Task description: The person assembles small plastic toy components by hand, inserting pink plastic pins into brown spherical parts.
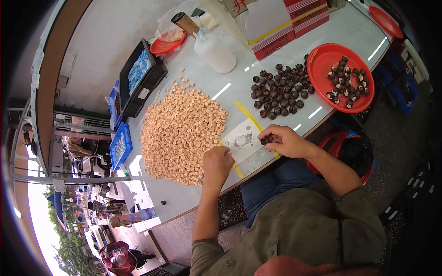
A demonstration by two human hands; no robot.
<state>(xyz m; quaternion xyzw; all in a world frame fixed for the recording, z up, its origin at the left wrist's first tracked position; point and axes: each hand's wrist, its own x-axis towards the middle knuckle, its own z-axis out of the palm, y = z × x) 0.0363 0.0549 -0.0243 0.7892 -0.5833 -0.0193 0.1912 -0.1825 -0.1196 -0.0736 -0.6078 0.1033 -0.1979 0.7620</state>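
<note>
My right hand (286,141) is closed around dark brown round pieces (265,140), held at the fingertips over the table's near edge. Facing it, my left hand (218,163) is curled closed, knuckles up, beside the pile. Whatever its fingers pinch, if anything, is hidden. Between the hands lies a pale flat sheet (240,138) bordered by yellow tape strips. Small tan pieces (182,133) form a large heap to the left. On the right, loose dark brown round pieces (282,89) are spread by a red plate (317,92) bearing similar ones, some showing white.
Behind the heap stand a white plastic bottle (215,53), a black bin (152,73) with blue-white packets, and a small red tray (168,44). A blue basket (120,146) sits left. Red cartons (276,43) stand at the back. One dark piece (163,202) lies near the left front.
</note>
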